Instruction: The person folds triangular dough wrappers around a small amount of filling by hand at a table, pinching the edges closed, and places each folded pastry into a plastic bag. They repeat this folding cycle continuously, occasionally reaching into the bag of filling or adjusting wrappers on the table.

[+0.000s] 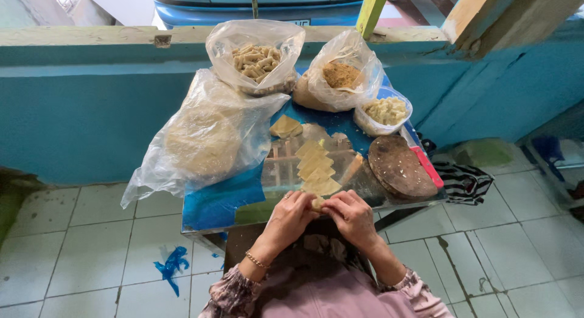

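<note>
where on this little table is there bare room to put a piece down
Bare blue top at the front left, between the big bag of flat rounds and the left hand. Elsewhere crowded: cut squares centre, round board right, bags and tub at the back.

Soft, even daylight falls on my table (213,205); shadows are faint. Glare shines off the plastic bags (201,135). The wide lens bends the wall (91,80) and floor tiles (79,251) at the edges. Focus is fairly sharp throughout.
</note>
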A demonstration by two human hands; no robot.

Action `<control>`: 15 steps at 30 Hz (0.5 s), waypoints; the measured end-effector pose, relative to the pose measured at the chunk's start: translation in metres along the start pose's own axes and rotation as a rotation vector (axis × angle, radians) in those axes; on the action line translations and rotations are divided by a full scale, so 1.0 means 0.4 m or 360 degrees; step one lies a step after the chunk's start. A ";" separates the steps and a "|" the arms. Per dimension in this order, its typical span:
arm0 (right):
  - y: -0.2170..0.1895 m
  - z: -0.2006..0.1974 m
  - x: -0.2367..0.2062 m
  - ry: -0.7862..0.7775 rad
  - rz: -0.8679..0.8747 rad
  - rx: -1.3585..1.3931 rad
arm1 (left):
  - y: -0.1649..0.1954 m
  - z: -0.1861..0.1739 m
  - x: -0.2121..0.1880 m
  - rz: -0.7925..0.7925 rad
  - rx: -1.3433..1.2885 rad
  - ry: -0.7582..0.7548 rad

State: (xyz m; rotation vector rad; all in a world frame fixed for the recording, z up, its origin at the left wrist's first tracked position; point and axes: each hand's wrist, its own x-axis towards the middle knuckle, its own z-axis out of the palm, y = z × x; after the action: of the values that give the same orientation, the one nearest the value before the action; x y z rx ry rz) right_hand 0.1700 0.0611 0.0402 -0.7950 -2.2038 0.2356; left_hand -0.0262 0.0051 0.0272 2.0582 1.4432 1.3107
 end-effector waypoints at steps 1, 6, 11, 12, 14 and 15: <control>0.003 0.003 -0.001 -0.0007 -0.0001 -0.0013 | -0.002 0.000 -0.003 0.0058 0.0063 0.0005; -0.006 0.015 -0.016 0.0092 -0.0083 -0.0192 | -0.011 0.018 -0.013 0.0208 0.0354 0.0072; -0.020 0.013 -0.023 0.0212 -0.0188 -0.0168 | -0.013 0.030 -0.012 0.0206 0.0426 0.0149; -0.020 0.010 -0.021 0.0182 -0.0153 -0.0144 | -0.010 0.029 -0.013 0.0194 0.0420 0.0157; -0.018 0.006 -0.014 0.0127 -0.0070 -0.0102 | -0.006 0.023 -0.015 0.0173 0.0324 0.0132; -0.017 0.003 -0.011 0.0080 -0.0055 -0.0090 | -0.005 0.019 -0.013 0.0170 0.0278 0.0122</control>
State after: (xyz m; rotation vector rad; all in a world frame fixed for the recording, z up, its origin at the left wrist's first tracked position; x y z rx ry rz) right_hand 0.1684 0.0531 0.0395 -0.7845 -2.1835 0.1353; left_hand -0.0218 0.0034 0.0193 2.2466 1.5499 1.3618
